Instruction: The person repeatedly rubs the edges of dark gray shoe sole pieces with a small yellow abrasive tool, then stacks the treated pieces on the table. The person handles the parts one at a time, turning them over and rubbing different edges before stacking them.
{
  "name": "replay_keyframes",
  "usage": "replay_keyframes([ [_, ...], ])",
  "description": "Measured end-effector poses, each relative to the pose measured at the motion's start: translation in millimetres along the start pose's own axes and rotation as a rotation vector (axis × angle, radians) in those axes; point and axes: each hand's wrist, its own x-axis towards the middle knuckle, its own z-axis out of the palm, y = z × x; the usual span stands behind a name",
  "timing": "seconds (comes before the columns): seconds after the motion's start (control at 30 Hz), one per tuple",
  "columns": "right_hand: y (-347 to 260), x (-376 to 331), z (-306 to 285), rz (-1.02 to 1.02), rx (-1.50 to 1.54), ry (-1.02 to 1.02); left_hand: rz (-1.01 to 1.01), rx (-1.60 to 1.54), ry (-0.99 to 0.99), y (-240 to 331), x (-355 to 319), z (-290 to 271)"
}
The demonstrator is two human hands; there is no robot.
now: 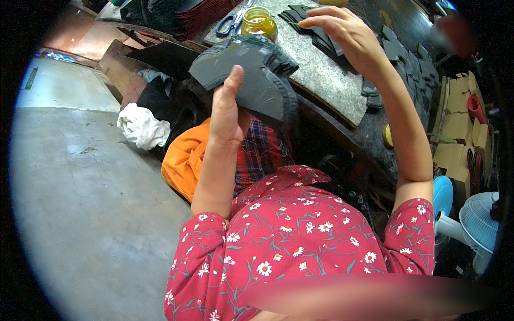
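My left hand [227, 112] grips a stack of dark grey, flat cut pieces [249, 80] with curved edges, its thumb lying on the top piece. The stack is held up in front of the table edge. Above the stone slab, my right hand [348, 43] has its fingers drawn together around a thin yellowish stick [294, 24], of which only a short end shows. Below and beside that hand lie more dark pieces [324, 44], overlapping on the slab. A glass jar [259, 25] of yellow liquid stands just beyond the held stack, next to blue-handled scissors [227, 24].
The light stone slab [334, 88] rests on a dark table [375, 139]. More dark pieces [415, 67] spread across its right side. Cardboard boxes [458, 117] and a blue-and-white fan [476, 219] are at the right. Orange cloth [187, 158] and white cloth [143, 127] lie left of my lap.
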Motion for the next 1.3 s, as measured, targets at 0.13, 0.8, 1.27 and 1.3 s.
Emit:
replay_keyframes([
  [0.13,-30.5,-44.6,-4.8,0.067,0.210,0.054,0.004,0.086,-0.126,-12.3,1.9,14.8],
  [0.8,-42.1,-87.7,19.4,0.093,-0.153,0.127,0.064,0.289,-0.195,-32.9,1.6,49.2],
  [1.27,-40.9,-97.4,8.6,0.155,0.172,0.061,0.067,0.244,-0.152,-28.5,6.6,52.4],
  [1.3,-43.5,-98.4,9.0,0.143,0.164,0.055,0.070,0.238,-0.135,-28.2,7.7,52.8],
])
